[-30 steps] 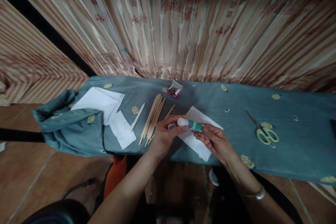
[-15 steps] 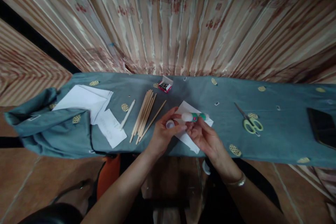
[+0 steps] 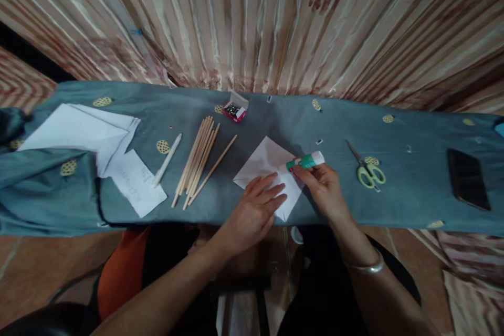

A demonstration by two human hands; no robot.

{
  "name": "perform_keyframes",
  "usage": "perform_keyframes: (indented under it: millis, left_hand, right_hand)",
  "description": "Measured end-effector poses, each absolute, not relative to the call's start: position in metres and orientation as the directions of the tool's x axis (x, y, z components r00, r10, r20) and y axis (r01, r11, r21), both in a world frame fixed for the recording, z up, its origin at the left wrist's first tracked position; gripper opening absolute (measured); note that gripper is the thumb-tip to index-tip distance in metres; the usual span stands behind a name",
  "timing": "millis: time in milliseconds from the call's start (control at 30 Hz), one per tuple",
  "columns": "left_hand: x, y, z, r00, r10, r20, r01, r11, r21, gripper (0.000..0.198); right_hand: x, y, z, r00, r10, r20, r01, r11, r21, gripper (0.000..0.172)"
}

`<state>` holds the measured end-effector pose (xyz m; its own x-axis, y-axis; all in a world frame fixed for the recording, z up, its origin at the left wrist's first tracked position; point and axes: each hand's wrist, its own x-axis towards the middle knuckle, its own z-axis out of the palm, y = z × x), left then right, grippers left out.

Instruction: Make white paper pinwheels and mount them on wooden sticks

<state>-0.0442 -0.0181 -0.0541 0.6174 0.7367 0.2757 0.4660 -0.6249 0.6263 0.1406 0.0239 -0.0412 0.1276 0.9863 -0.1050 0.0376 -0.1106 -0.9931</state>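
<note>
Green and white, a cylindrical glue stick [image 3: 305, 162] sits in the right hand [image 3: 325, 189], whose grip is clamped around it with thumb and fingers; its green end reaches over the right part of a creased, diamond-shaped sheet of white paper [image 3: 265, 156], its white end points away to the right, and whether it touches the paper cannot be told. On the near part of that sheet lies the left hand [image 3: 254, 212], palm down, its grip apart, fingers spread across the surface. Left of the sheet, one thin wooden stick [image 3: 212, 170] slants just beside a bundle of pale, round wooden sticks [image 3: 199, 160]. Farther left of the sheet, a slim white rod with a tapered end [image 3: 167, 159] has its near end at a white paper slip with faint writing [image 3: 137, 184], and beyond that spreads a stack of larger white papers [image 3: 79, 128], partly under folded cloth. Behind the sheet, slightly left, stands an open little red-and-white cardboard box [image 3: 235, 109] with small dark contents. Right of the sheet lie scissors with pale green handles [image 3: 360, 163], then a flat black rectangular device [image 3: 468, 179]. Blue-grey cloth with yellow motifs [image 3: 283, 121] covers the bench beneath the sheet, and pleated beige-and-red curtains [image 3: 236, 26] hang behind.
</note>
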Motion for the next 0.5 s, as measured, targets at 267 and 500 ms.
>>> perform_keyframes:
  millis: [267, 500]
  left_hand:
    - [-0.0397, -0.0194, -0.0569, 0.649, 0.745, 0.154, 0.507, -0.574, 0.643, 0.044]
    - [-0.0394, -0.0192, -0.0563, 0.652, 0.742, 0.158, 0.506, -0.581, 0.637, 0.04]
  right_hand:
    - [0.1358, 0.0267, -0.0465, 0.158, 0.984, -0.086, 0.122, -0.106, -0.987, 0.025]
    - [0.1416, 0.0268, -0.0443, 0.173, 0.985, -0.012, 0.172, -0.043, -0.984, 0.025]
